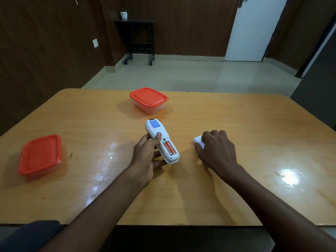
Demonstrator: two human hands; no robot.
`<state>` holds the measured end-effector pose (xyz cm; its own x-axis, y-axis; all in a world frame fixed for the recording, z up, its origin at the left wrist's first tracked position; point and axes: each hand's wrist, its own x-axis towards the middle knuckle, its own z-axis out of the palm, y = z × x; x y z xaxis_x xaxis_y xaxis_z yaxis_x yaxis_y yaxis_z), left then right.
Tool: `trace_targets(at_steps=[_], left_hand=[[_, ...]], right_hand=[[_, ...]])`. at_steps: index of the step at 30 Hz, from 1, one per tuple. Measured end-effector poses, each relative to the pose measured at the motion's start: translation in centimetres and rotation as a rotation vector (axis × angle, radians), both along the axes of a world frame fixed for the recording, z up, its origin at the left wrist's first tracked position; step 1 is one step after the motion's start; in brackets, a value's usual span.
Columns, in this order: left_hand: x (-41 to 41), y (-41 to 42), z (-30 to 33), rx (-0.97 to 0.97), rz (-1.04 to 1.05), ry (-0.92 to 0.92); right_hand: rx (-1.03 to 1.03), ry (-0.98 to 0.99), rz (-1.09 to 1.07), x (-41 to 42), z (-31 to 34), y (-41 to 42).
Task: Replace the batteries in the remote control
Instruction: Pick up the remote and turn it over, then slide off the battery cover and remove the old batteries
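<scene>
Head view, remote [157, 130] in left fingers [157, 136]

The left hand [145, 159] holds a white remote control [161, 140] back side up, just above the wooden desk [254, 124], its thumb pressed on the casing. The battery bay is uncovered and two orange batteries [169, 147] lie side by side in it. The right hand [216, 151] rests palm down on the desk to the right, its fingers [199, 148] covering a small white piece [198, 139]. A red-lidded container [149, 100] stands beyond the remote, and a second red-lidded container [40, 155] sits far to the left.
</scene>
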<state>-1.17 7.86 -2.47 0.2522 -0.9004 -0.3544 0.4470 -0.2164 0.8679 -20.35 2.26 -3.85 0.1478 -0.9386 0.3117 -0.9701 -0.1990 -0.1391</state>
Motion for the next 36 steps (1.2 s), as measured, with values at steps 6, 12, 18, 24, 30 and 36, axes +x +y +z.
trace_targets(at_steps=[6, 12, 18, 24, 30, 36], left_hand=[[-0.3, 0.0, 0.6, 0.012, -0.029, -0.081], [-0.5, 0.3, 0.8, -0.024, -0.061, -0.185], [-0.8, 0.7, 0.6, -0.053, -0.071, -0.207], [-0.7, 0.7, 0.7, -0.070, -0.051, -0.274], [-0.7, 0.9, 0.8, -0.055, -0.045, -0.280], [-0.5, 1.0, 0.8, -0.024, -0.068, -0.242]], right_hand=[[-0.081, -0.231, 0.356, 1.9, 0.9, 2.1], [0.027, -0.388, 0.583, 2.6, 0.8, 3.7], [0.056, -0.452, 0.604, 2.6, 0.5, 3.2], [0.059, -0.487, 0.658, 2.8, 0.5, 3.2], [0.064, -0.459, 0.662, 2.8, 1.0, 3.3], [0.163, -0.556, 0.703, 3.2, 1.2, 3.0]])
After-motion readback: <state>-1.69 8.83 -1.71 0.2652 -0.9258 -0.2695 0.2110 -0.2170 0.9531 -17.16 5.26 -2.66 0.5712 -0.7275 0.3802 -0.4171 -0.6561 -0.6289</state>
